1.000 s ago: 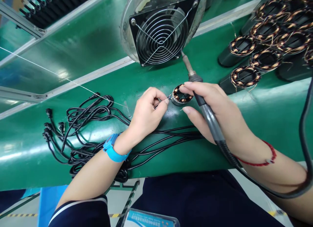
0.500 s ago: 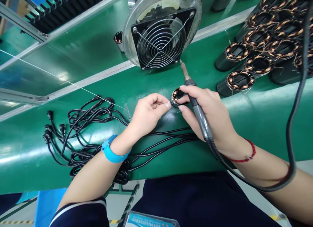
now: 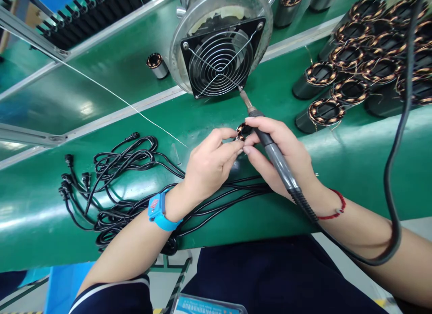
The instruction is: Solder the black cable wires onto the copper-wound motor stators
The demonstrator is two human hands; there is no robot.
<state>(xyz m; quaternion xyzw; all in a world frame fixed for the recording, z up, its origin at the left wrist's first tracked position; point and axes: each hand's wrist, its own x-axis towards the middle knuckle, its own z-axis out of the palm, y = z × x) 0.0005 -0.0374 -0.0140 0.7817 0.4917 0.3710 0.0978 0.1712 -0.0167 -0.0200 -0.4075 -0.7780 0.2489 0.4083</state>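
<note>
My right hand (image 3: pixel 283 156) is closed around a soldering iron (image 3: pixel 275 156), whose metal tip points up and away toward the fan. Its thumb and fingertips also touch a small motor stator (image 3: pixel 242 130) with copper windings, mostly hidden behind both hands. My left hand (image 3: pixel 214 163) pinches at the stator's near rim, apparently on a thin wire lead; the fingers cover most of it. A thin white wire (image 3: pixel 135 107) slants down from the upper left and ends from sight beside my left hand.
A fan with a round wire guard (image 3: pixel 219 66) stands just beyond my hands. Several wound stators (image 3: pixel 326 113) crowd the right side. Coiled black power cords (image 3: pixel 124 158) lie on the green bench (image 3: pixel 40 242) at left. One stator (image 3: pixel 157 65) stands left of the fan.
My left hand has turned and moved its fingertips in closer to my right hand. The soldering iron has shifted slightly left, and the view has moved a little.
</note>
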